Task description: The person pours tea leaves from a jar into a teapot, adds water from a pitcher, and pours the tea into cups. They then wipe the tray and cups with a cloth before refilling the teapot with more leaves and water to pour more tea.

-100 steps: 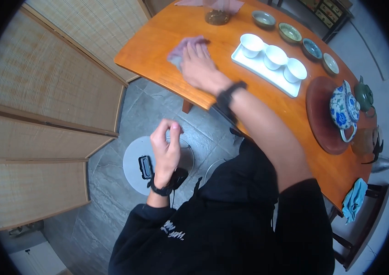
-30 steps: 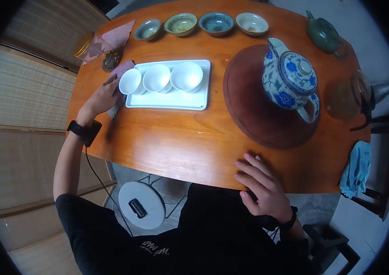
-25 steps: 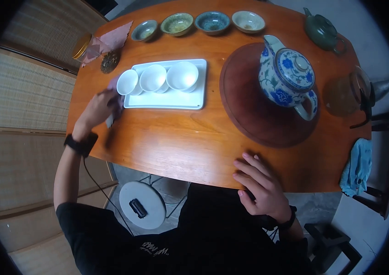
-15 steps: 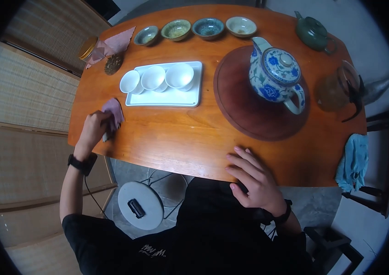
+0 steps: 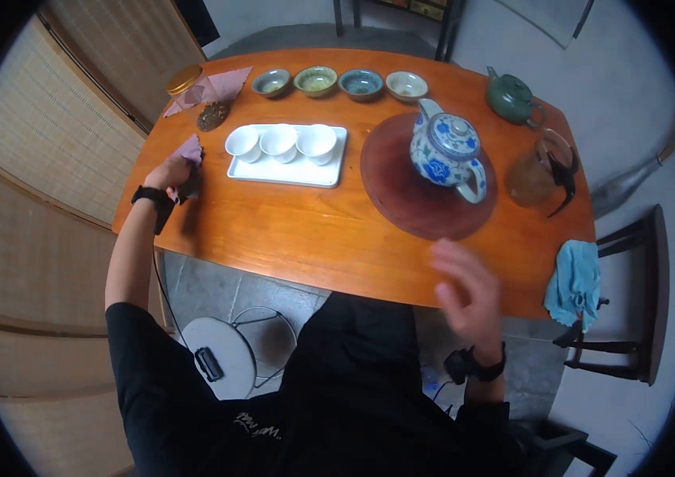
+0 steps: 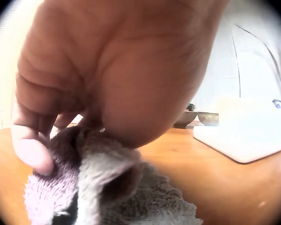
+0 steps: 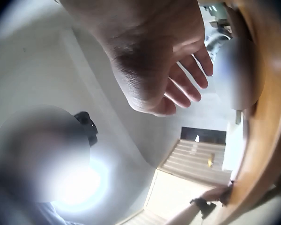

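At the table's left side my left hand [image 5: 169, 173] grips a fluffy pink-and-grey cloth [image 5: 190, 149]. The left wrist view shows the bunched cloth [image 6: 107, 180] under the palm, with fingers and thumb curled about it, close over the wooden top. My right hand [image 5: 471, 290], blurred, is over the front edge of the table and holds nothing. Its fingers are spread and nearly straight in the right wrist view. To the right of the cloth sits a white tray [image 5: 286, 176] bearing three white cups [image 5: 279, 141].
A blue-and-white teapot [image 5: 442, 151] stands on a round dark-red board [image 5: 401, 199]. Several small bowls [image 5: 315, 79] line the back. At the right are a green teapot [image 5: 510, 99], a glass pot [image 5: 532, 175] and a blue cloth [image 5: 574, 278]. A gold-lidded jar [image 5: 186, 83] stands back left.
The right hand earlier pressed the pink cloth to the table; now the left hand has it. The right hand, lately resting at the front edge, has lifted. The head view has tilted up.
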`<state>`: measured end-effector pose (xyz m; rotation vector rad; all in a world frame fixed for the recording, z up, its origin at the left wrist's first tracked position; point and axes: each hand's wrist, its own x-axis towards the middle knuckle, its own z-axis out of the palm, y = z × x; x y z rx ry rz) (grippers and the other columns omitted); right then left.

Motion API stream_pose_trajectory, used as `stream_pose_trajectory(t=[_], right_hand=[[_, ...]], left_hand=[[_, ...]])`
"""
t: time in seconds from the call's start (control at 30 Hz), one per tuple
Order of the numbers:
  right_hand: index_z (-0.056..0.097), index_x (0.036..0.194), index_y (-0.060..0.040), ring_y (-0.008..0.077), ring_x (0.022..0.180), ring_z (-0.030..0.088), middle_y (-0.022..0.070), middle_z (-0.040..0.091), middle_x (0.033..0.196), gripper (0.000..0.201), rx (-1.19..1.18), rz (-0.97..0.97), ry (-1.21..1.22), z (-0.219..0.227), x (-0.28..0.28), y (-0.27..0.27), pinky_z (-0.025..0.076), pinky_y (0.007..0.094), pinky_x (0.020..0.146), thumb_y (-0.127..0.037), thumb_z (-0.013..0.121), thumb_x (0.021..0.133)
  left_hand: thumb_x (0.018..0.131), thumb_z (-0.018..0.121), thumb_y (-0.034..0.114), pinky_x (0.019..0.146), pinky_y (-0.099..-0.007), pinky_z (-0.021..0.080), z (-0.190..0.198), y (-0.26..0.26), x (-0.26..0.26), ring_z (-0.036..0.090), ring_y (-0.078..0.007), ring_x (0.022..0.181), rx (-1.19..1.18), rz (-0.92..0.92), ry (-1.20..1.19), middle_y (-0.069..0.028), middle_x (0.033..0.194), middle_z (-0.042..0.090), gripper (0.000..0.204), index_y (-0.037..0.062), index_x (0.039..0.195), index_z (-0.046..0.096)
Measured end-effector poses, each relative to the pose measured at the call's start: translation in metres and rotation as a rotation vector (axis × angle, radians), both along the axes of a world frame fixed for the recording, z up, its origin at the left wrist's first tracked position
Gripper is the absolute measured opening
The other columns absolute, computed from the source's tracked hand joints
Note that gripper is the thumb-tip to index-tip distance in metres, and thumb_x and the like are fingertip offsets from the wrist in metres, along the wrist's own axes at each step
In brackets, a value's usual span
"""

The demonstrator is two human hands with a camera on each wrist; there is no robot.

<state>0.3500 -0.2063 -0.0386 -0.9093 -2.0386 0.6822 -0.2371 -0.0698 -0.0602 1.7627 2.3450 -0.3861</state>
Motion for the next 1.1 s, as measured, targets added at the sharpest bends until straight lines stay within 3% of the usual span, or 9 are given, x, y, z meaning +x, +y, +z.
stream_pose_trajectory(t=[0.17, 0.27, 0.33, 0.4, 0.53, 0.63, 0.73, 0.83, 1.1], right_hand=[[0.061, 0.112, 0.0020, 0.0243, 0.107, 0.060, 0.0144, 0.062, 0.117, 0.033, -0.110, -0.432, 0.234, 0.007, 0.043, 0.038, 0.048, 0.0347, 0.088, -0.012, 0.069, 0.084], [0.057, 0.118, 0.0026, 0.0226, 0.105, 0.059, 0.0135, 0.062, 0.114, 0.043, -0.168, -0.422, 0.229, -0.015, 0.044, 0.074, 0.048, 0.0337, 0.086, -0.017, 0.072, 0.083], [0.055, 0.121, 0.0034, 0.0225, 0.103, 0.059, 0.0138, 0.062, 0.112, 0.049, -0.159, -0.460, 0.166, -0.022, 0.040, 0.091, 0.048, 0.0320, 0.085, -0.019, 0.074, 0.081], [0.055, 0.120, 0.0040, 0.0207, 0.099, 0.060, 0.0131, 0.063, 0.108, 0.052, -0.167, -0.454, 0.131, -0.027, 0.036, 0.110, 0.048, 0.0301, 0.083, -0.020, 0.076, 0.079], [0.057, 0.110, 0.0043, 0.0137, 0.083, 0.059, 0.0073, 0.064, 0.092, 0.044, -0.221, -0.378, 0.110, -0.037, 0.032, 0.131, 0.048, 0.0265, 0.074, -0.020, 0.076, 0.079], [0.058, 0.100, 0.0035, 0.0089, 0.074, 0.056, 0.0019, 0.061, 0.080, 0.031, -0.214, -0.338, 0.111, -0.046, 0.029, 0.144, 0.046, 0.0246, 0.067, -0.019, 0.072, 0.085], [0.059, 0.095, 0.0032, 0.0059, 0.072, 0.054, -0.0006, 0.059, 0.074, 0.022, -0.357, -0.281, 0.190, -0.047, 0.034, 0.147, 0.044, 0.0228, 0.063, -0.018, 0.065, 0.092], [0.059, 0.095, 0.0018, 0.0051, 0.072, 0.053, -0.0014, 0.058, 0.075, 0.020, -0.397, -0.259, 0.236, -0.037, 0.024, 0.136, 0.043, 0.0217, 0.063, -0.018, 0.063, 0.093], [0.060, 0.092, 0.0031, 0.0240, 0.065, 0.059, 0.0115, 0.061, 0.073, 0.027, 0.104, -0.503, -0.093, 0.034, 0.018, 0.123, 0.049, 0.0315, 0.066, -0.020, 0.071, 0.083]], left_hand=[[0.092, 0.049, 0.023, 0.054, -0.0394, 0.057, -0.029, 0.007, -0.028, 0.070, -0.0306, 0.072, 0.024, 0.072, -0.082, -0.0179, 0.086, 0.070, 0.031, -0.0012, 0.096, 0.068], [0.091, 0.051, 0.024, 0.053, -0.0378, 0.056, 0.021, -0.024, 0.023, 0.070, -0.0280, 0.068, 0.008, 0.271, -0.257, -0.0199, 0.079, 0.068, 0.030, -0.0005, 0.095, 0.068], [0.092, 0.055, 0.026, 0.047, -0.0311, 0.047, 0.043, -0.060, 0.053, 0.064, -0.0236, 0.055, 0.451, 0.193, -0.289, -0.0140, 0.065, 0.064, 0.031, -0.0040, 0.087, 0.062], [0.093, 0.056, 0.027, 0.046, -0.0287, 0.041, 0.050, -0.073, 0.048, 0.059, -0.0198, 0.051, 0.774, -0.104, -0.209, -0.0099, 0.062, 0.060, 0.031, -0.0026, 0.084, 0.059], [0.097, 0.054, 0.023, 0.045, -0.0233, 0.025, 0.104, -0.146, 0.152, 0.034, -0.0060, 0.050, 1.159, -0.038, -0.995, 0.0043, 0.059, 0.039, 0.032, 0.0067, 0.071, 0.047], [0.096, 0.058, 0.019, 0.049, -0.0205, 0.026, 0.086, -0.180, 0.188, 0.034, -0.0044, 0.053, 1.193, -0.058, -1.294, 0.0060, 0.060, 0.038, 0.033, 0.0086, 0.068, 0.043], [0.094, 0.059, 0.013, 0.046, -0.0214, 0.025, 0.075, -0.160, 0.190, 0.034, -0.0038, 0.052, 1.251, -0.126, -0.959, 0.0058, 0.060, 0.039, 0.032, 0.0073, 0.068, 0.044], [0.095, 0.058, 0.011, 0.048, -0.0203, 0.032, 0.077, -0.118, 0.152, 0.041, -0.0025, 0.055, 1.128, 0.037, -1.156, 0.0048, 0.063, 0.046, 0.030, 0.0058, 0.068, 0.047], [0.096, 0.056, 0.012, 0.057, -0.0214, 0.039, 0.114, -0.046, 0.155, 0.048, -0.0045, 0.067, 1.079, -0.180, -0.908, 0.0034, 0.074, 0.052, 0.019, 0.0041, 0.079, 0.052]])
